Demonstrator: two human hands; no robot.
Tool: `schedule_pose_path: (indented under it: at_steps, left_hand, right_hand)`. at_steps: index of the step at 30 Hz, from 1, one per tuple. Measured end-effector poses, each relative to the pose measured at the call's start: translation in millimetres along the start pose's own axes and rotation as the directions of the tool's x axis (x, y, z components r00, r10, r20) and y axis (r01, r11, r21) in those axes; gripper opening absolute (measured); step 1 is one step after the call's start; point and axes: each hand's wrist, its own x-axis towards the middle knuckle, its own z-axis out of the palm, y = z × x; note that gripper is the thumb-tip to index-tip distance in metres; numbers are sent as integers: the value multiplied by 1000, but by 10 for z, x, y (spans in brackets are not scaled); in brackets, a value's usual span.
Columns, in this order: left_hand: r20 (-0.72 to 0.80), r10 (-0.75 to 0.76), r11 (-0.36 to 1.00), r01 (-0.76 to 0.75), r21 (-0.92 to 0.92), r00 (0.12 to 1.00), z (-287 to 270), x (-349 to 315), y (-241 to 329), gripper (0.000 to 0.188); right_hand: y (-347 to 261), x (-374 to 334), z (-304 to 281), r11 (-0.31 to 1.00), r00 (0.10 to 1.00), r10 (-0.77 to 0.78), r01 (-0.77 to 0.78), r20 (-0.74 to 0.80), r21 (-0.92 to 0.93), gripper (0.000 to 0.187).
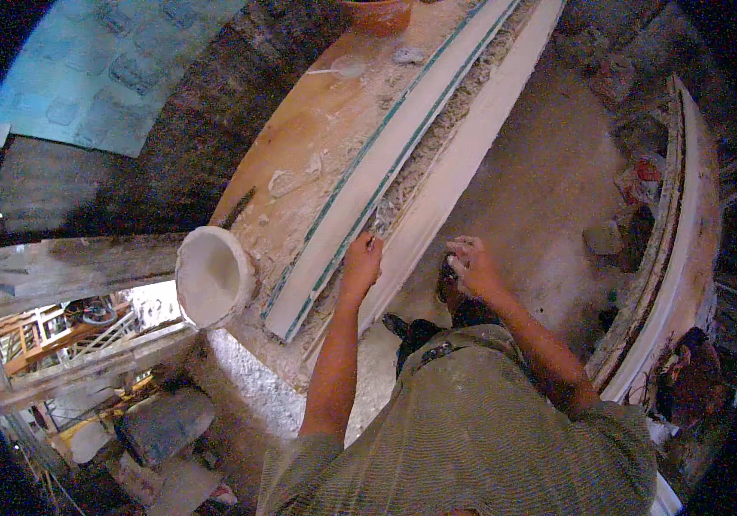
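Left hand at a long plaster moulding on a workbench, right hand loosely curled beside it.

The left hand [361, 261] presses closed fingertips against the near end of the plaster moulding [463, 142], possibly pinching a small tool, too small to tell. The right hand [474, 267] hovers just right of the moulding, fingers half curled; whether it grips anything I cannot tell. Left of the moulding lie a white strip with green edges [368, 176] and the plaster-spattered wooden bench [317, 129]. A plaster-coated bowl [212, 277] sits at the bench's near corner. A second curved moulding [678, 215] stands well right, across the dusty floor [549, 172].
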Motion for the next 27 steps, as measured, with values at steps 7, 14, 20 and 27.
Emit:
schedule_pose_path:
  at_steps: [7, 14, 20, 27]
  left_hand:
    - [-20, 3, 994, -1, 110, 1000, -595, -845, -518, 39]
    - [122, -177, 935, 206, -288, 977, -470, -889, -660, 37]
    - [41, -174, 964, 179, -194, 984, 3, -170, -128, 34]
    - [38, -183, 980, 185, -66, 982, -21, -405, 88, 31]
  right_hand:
    - [455, 93, -374, 979, 979, 191, -195, 72, 52, 32]
    - [751, 354, -634, 998, 976, 42, -51, 212, 39, 33]
    - [524, 700, -738, 996, 983, 41, -55, 180, 77, 35]
    - [605, 747, -942, 997, 998, -16, 12, 58, 76, 31]
